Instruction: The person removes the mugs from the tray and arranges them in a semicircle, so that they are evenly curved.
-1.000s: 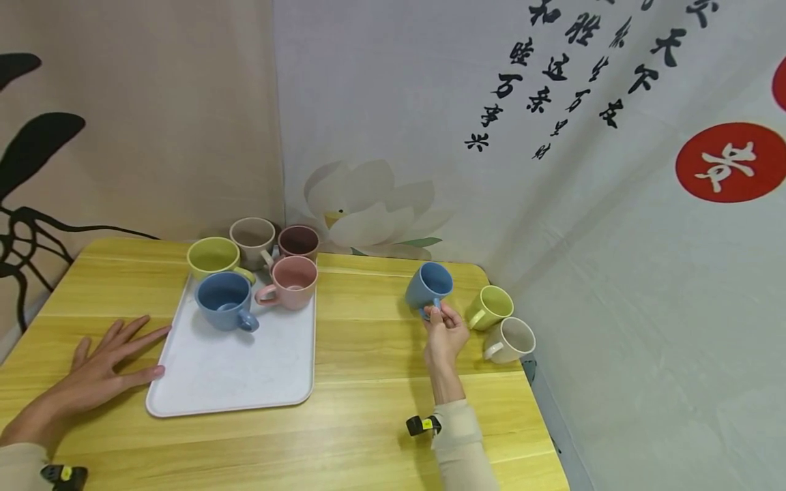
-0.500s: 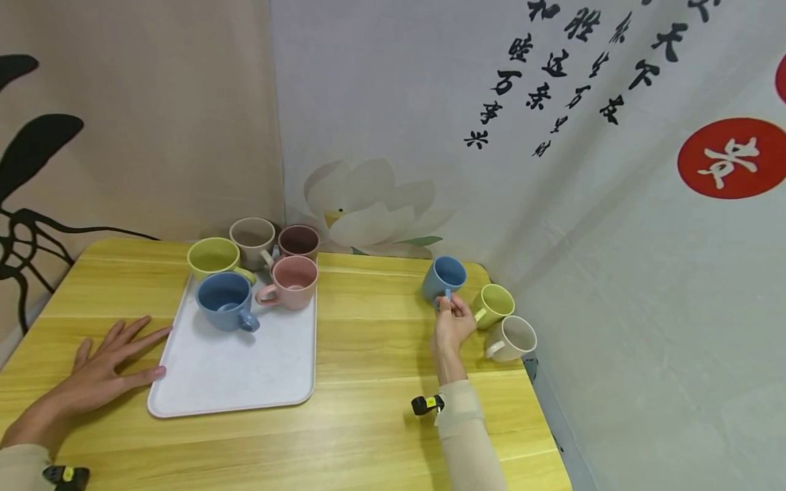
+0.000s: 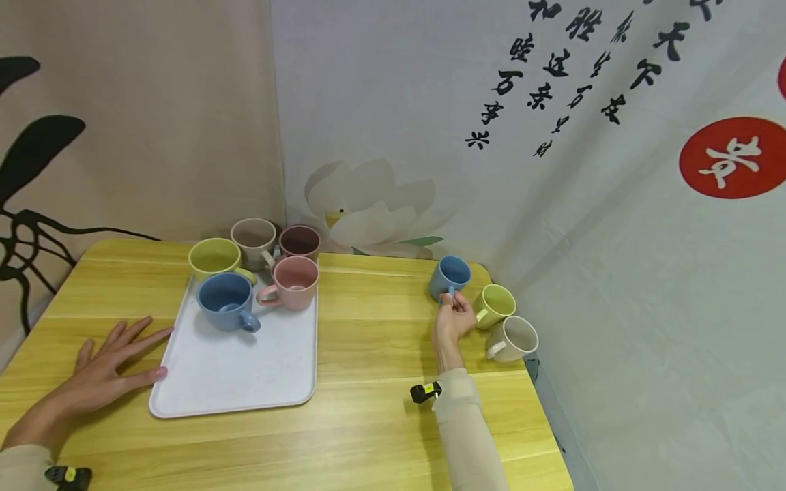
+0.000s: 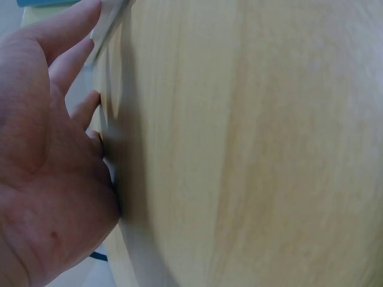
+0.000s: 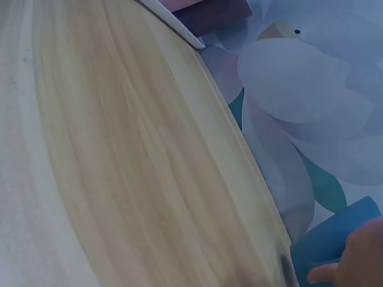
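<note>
My right hand [image 3: 453,320] pinches the handle of a blue mug [image 3: 448,274] near the table's far right corner. The same blue mug [image 5: 329,236] shows at the lower right of the right wrist view, fingers at its handle. Just right of it are a yellow-green mug [image 3: 495,307] and a cream mug [image 3: 512,339]. On the left, my left hand [image 3: 107,372] lies with fingers spread, thumb and index fingertips at the left edge of a white tray [image 3: 239,382]. In the left wrist view the left hand [image 4: 54,161] shows its palm side.
At the tray's back are another blue mug [image 3: 226,300], a pink mug [image 3: 295,283], a yellow-green mug [image 3: 213,258], a grey-beige mug [image 3: 253,242] and a dark maroon mug [image 3: 299,242]. A printed curtain [image 3: 381,102] hangs right behind the wooden table [image 3: 368,409].
My right hand has moved the blue mug rightward and slightly back, close to the yellow-green mug. The left hand and the tray have stayed in place.
</note>
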Tool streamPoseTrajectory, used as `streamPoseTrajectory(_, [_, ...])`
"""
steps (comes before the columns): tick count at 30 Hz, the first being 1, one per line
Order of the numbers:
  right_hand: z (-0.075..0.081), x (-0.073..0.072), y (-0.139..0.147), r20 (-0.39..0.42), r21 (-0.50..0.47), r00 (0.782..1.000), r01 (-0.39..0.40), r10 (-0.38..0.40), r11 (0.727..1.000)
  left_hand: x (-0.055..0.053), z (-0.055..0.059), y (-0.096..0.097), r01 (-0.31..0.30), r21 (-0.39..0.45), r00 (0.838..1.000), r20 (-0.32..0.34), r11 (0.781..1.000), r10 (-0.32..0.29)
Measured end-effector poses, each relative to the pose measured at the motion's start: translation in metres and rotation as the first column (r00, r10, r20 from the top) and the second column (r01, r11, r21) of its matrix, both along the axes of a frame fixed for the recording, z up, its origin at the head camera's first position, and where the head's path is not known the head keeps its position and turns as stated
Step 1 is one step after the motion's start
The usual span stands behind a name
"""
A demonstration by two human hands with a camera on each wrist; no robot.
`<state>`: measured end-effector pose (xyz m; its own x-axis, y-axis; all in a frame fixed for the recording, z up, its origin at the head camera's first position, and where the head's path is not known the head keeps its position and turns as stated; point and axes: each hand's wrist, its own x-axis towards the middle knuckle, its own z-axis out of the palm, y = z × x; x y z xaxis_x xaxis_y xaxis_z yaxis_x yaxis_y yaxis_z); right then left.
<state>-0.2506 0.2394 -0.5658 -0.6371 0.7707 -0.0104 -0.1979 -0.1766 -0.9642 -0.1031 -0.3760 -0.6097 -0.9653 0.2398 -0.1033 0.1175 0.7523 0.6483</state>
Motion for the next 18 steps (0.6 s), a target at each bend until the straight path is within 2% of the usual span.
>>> streamPoseTrajectory(12, [-0.006, -0.013, 0.007, 0.019, -0.018, 0.996, 0.089, -0.089, 0.996, 0.001, 0.0, -0.001, 0.0, 0.016, 1.0, -0.004, 1.0, 0.0])
streamPoseTrajectory(18, [-0.007, -0.018, 0.009, -0.004, -0.031, 0.99, 0.142, -0.143, 0.989, 0.0, 0.0, -0.001, -0.007, 0.002, 1.0, 0.028, 1.0, 0.007])
